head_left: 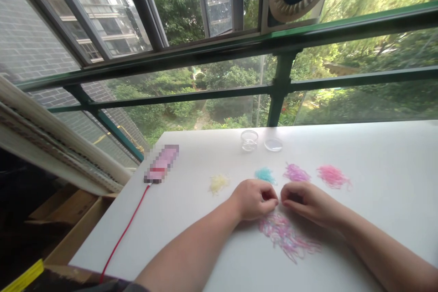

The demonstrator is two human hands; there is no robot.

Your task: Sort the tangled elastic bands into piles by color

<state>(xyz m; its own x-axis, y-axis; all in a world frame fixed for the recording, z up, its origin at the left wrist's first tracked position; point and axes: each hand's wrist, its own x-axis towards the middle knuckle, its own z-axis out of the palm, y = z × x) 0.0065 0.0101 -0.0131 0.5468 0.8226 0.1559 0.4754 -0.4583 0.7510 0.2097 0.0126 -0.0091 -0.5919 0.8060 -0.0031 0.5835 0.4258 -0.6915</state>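
My left hand (255, 199) and my right hand (310, 201) are close together above the table, fingertips almost meeting. Both have thumb and forefinger closed in a pinch; whatever lies between the fingertips is too small to make out. Just below them spreads a mixed pile of thin, coloured strands that look like small rubber bands (285, 237), pink, purple and bluish. Beyond the hands sit single-colour heaps: a yellow heap (218, 184), a blue heap (265, 174), partly behind my left hand, a purple heap (296, 172) and a pink heap (332, 176).
A clear round container (249, 141) and a clear shallow lid or dish (273, 145) stand near the far edge of the white table (386, 169). At the left lies a blurred pink phone-like object (162, 164) with a red cable (126, 230). Windows and a green railing rise behind.
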